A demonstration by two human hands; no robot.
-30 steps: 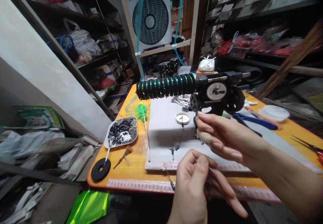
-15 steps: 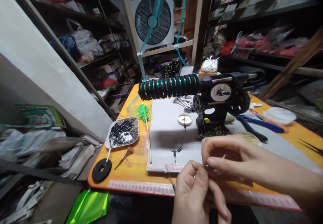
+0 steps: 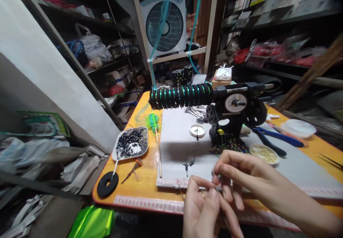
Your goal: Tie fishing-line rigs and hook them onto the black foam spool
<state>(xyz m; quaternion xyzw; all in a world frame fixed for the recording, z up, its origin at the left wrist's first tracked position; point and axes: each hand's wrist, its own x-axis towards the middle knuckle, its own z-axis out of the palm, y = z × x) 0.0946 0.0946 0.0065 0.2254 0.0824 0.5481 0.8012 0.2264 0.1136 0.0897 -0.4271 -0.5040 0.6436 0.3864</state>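
Note:
Close to the table's front edge, my left hand (image 3: 205, 207) is closed, thumb against forefinger. What it pinches is too small to make out; a thin dark strand (image 3: 181, 191) pokes out on its left side. My right hand (image 3: 238, 172) meets it from the right, fingers bent in a pinch on something tiny and partly hidden. Small black cylindrical pieces (image 3: 191, 163) on thin line lie on the white board (image 3: 171, 148) beyond my left hand. Behind my right hand are a heap of coloured beads (image 3: 227, 147) and a dish of pale gold bits (image 3: 264, 154).
A black geared machine (image 3: 235, 113) holds a ringed black roller (image 3: 180, 95) over the board. On the left are a tray of black pieces (image 3: 131, 143), a green brush (image 3: 152, 122) and a black disc (image 3: 107, 184). Blue-handled pliers (image 3: 281, 137) lie right.
My right hand has shifted slightly, its lower fingers now hanging more apart and lower. My left hand stays nearly in place. The whole view has moved a little.

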